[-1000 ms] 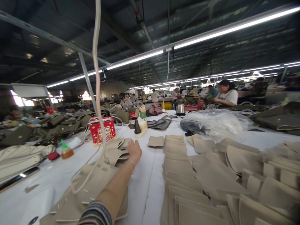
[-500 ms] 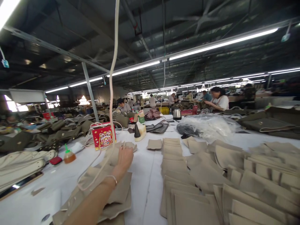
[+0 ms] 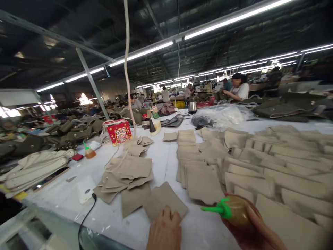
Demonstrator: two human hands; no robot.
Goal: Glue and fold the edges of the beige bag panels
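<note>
A flat beige panel (image 3: 164, 197), leather-like, lies on the white tabletop in front of me. My left hand (image 3: 165, 229) is over its near corner, fingers bent down and close together on it; the thumb is hidden. My right hand (image 3: 256, 231) is wrapped round a squeeze bottle (image 3: 238, 211) of amber liquid with a green nozzle. The bottle is tipped on its side, nozzle pointing left, above the table's right part. Beyond my left hand lies a loose pile of similar beige panels (image 3: 130, 170).
Overlapping rows of beige pieces (image 3: 200, 184) cover the right side. A second green-tipped bottle (image 3: 89, 151), a red gift bag (image 3: 120, 133) and pale straps (image 3: 39, 165) stand or lie to the left. A cable (image 3: 127, 69) hangs above the pile. Other people sit farther back.
My left hand has come back from the far end of the pile to a panel close to me. My right hand with the bottle has come into view. The camera has tilted down.
</note>
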